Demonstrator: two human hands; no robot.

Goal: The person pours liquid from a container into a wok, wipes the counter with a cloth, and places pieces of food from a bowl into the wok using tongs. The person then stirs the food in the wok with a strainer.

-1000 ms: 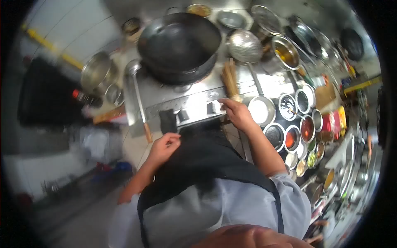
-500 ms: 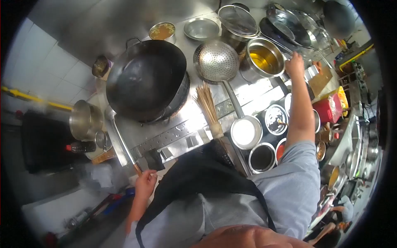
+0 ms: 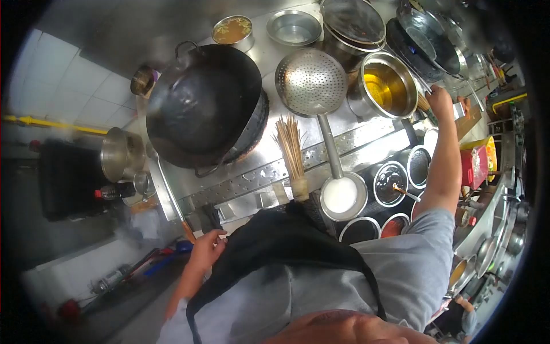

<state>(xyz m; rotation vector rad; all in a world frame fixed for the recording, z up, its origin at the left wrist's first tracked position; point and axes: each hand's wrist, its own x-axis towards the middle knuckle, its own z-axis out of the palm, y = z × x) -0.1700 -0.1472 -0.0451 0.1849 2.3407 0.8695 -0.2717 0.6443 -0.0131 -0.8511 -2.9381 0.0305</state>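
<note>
My right hand (image 3: 440, 103) is closed around the thin handle of a wire-mesh strainer (image 3: 353, 23), whose round head rests over a pot at the back. Just left of that hand stands a steel pot (image 3: 382, 86) with yellow oil in it. My left hand (image 3: 208, 249) hangs low beside my apron, fingers loosely bent and apart, with nothing seen in it. Near it is the wooden end of a long-handled utensil (image 3: 175, 200); hand and handle look slightly apart. A large black wok (image 3: 203, 106) sits tilted on the stove to the left.
A perforated ladle (image 3: 311, 81) lies with its handle over a small pot of white liquid (image 3: 342, 198). A bamboo brush (image 3: 291, 152) lies beside it. Several sauce containers (image 3: 391, 183) stand under my right arm. A bowl of broth (image 3: 232, 31) and a metal basin (image 3: 294, 28) stand at the back.
The camera view has shifted, so the stove things sit a little further right. My right hand has moved right and nearer. My left hand's fingers have spread somewhat, away from the wooden handle end.
</note>
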